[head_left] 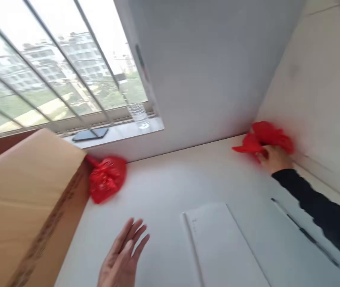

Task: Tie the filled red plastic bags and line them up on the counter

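Right hand on a red bag in the far corner of the desk

The right hand closes its grip on a crumpled red bag against the wall; the left hand hovers flat with fingers spread, holding nothing. A second red bag lies beside the cardboard box. The picture is blurred, so steadying helps: bunch the loose plastic fully into the fingers before lifting, clear of the white sheet.

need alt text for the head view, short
The right hand grips a crumpled red plastic bag in the white counter's far corner. The left hand hovers open near a brown cardboard box and second red bag.
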{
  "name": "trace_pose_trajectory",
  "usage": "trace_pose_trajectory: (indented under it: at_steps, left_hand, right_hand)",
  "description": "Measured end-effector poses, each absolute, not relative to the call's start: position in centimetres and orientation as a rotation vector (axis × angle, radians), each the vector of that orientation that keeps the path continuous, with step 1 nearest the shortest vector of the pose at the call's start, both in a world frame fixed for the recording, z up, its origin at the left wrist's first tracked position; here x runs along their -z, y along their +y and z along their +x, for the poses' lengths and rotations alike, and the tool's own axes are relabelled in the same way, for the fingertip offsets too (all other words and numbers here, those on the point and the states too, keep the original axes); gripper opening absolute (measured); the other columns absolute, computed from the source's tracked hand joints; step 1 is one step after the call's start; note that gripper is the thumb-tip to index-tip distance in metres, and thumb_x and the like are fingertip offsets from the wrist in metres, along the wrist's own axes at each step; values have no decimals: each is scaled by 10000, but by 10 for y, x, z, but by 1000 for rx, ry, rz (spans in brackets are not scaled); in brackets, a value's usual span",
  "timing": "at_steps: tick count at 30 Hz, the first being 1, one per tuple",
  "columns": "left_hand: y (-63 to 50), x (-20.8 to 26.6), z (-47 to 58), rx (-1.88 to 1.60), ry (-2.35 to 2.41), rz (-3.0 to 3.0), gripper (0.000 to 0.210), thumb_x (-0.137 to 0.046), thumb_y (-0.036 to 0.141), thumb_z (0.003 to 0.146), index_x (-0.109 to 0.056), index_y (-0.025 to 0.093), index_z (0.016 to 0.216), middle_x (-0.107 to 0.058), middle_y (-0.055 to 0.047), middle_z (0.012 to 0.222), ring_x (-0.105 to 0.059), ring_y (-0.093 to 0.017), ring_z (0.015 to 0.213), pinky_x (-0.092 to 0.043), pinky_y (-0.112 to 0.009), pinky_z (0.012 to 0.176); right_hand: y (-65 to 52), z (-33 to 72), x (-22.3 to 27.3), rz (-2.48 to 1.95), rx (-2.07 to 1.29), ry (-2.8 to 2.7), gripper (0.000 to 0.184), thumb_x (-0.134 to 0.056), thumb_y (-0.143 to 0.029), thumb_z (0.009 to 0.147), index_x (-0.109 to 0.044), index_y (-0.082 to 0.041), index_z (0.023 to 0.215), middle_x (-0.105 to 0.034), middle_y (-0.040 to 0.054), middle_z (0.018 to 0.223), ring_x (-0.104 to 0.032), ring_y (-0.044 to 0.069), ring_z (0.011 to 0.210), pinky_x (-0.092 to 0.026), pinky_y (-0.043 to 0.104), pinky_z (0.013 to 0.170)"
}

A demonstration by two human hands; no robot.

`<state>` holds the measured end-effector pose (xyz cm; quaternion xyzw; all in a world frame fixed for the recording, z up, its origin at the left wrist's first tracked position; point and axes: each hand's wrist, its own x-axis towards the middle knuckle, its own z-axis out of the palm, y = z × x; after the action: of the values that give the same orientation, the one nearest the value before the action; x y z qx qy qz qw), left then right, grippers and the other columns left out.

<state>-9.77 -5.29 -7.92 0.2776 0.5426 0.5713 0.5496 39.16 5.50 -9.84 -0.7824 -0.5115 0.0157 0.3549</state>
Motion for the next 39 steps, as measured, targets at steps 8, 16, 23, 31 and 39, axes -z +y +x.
trace_pose_trajectory:
  at_steps: [8,16,23,31,39]
  left_hand:
    - [-99,60,-65,-1362,1192,743,270,-689,418,883,-795,211,1021,-757,-65,818,-698,-223,887,-538,-436,962]
    - [-168,64,-48,-1208,1291,943,564,-737,439,837,-571,303,1359,-722,-77,1125,-657,-270,1006,-548,-388,832]
    - [-201,88,-53,-1097,1390,895,419,-673,479,889,-640,226,1221,-696,-106,1220,-620,-312,1159,-510,-381,910]
    - [-204,94,-65,-1163,1400,915,340,-635,431,934,-647,251,1223,-706,-68,1197,-632,-259,1140,-508,-327,884]
    - [-194,68,-67,-1061,1433,1226,569,-601,464,944,-366,397,1458,-493,-42,1465,-485,-258,1338,-465,-396,1051]
  right_hand:
    - [-19,313,68,-1840,-561,-1365,328,-699,-548,814,-683,-281,1003,-692,19,792,-630,184,693,-467,354,621]
    - [-118,156,48,-1272,-1095,-1617,186,-553,-412,980,-646,-259,1031,-688,-8,887,-577,157,708,-488,310,644]
    - [-158,128,66,-1082,-1214,-1844,426,-607,-276,941,-521,-304,1357,-653,17,1169,-631,178,966,-524,356,880]
    - [-170,131,83,-1172,-1259,-1962,342,-543,-234,941,-543,-237,1283,-694,27,966,-639,200,855,-511,391,824]
    - [-167,113,79,-1045,-1490,-1661,140,-536,-343,992,-561,-227,918,-632,-35,721,-585,146,642,-460,296,632]
